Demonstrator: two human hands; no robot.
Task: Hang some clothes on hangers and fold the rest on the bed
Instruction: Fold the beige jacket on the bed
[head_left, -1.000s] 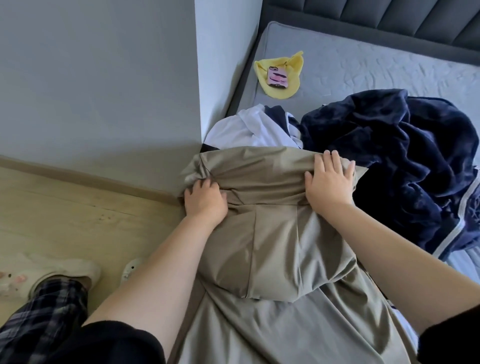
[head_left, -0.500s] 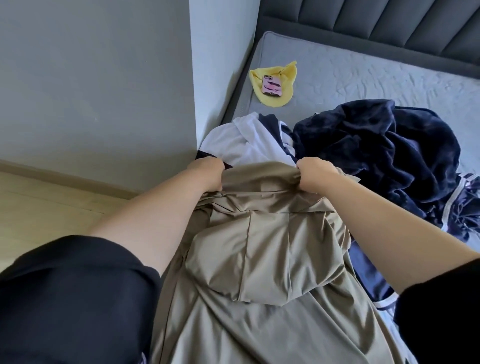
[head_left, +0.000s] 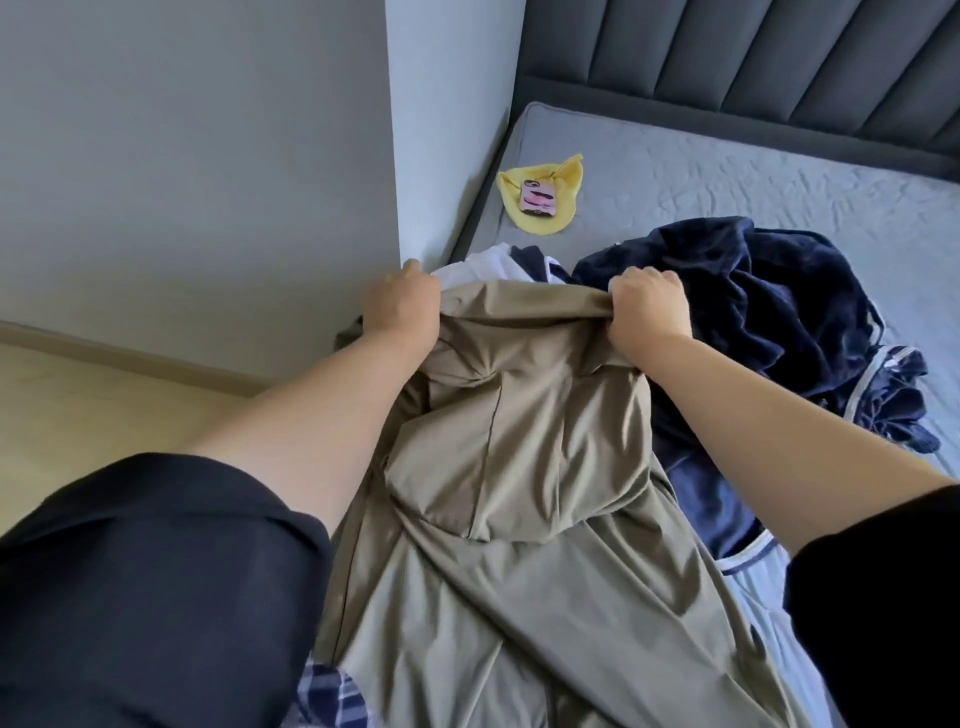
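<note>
1. Grey bed (head_left: 727, 171) fills the space beyond and to the right of both grips, with a padded headboard (head_left: 779, 67) behind it. A grey wall (head_left: 182, 156) and pale floor (head_left: 78, 405) lie out to the left.
2. The tan jacket (head_left: 545, 623) is the largest garment. Its top edge is bunched in both grips and its long axis runs from them back toward the person. Its hood (head_left: 545, 441) hangs just below them.
3. A crumpled navy fleece (head_left: 753, 322) is heaped just right of the right grip.
4. A white top (head_left: 483, 262) peeks out just beyond the gap between the grips.
5. The left grip (head_left: 402, 306) and right grip (head_left: 649, 312) are both fisted tight on the jacket's top edge, level with each other. Neither is nearer, so lifting it to hang or fold likely needs both together.
6. A yellow cloth (head_left: 543, 223) lies well beyond the grips, with a phone (head_left: 538, 197) on it.
</note>
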